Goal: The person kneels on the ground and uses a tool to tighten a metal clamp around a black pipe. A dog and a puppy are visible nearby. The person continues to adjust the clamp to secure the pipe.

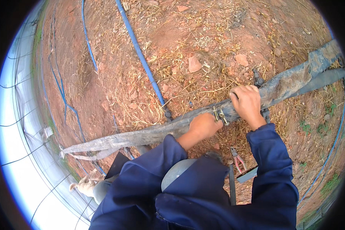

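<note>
A long grey, dirt-stained flat hose crosses in front of me from lower left to upper right. My left hand is closed round it, with the thumb side next to two brass-coloured hose clamps. The clamps sit round the hose between my hands, their bolts facing up. Just right of them, my right hand grips the hose from above, fingers curled over the far side. My palms hide the hose beneath them. Pliers with red handles lie on the soil below the hose.
Dark fittings join the hose to a blue drip line; another fitting stands beyond my right hand. A flat grey piece lies by the pliers. Straw and stones cover the reddish soil. A pale glove shows at lower left.
</note>
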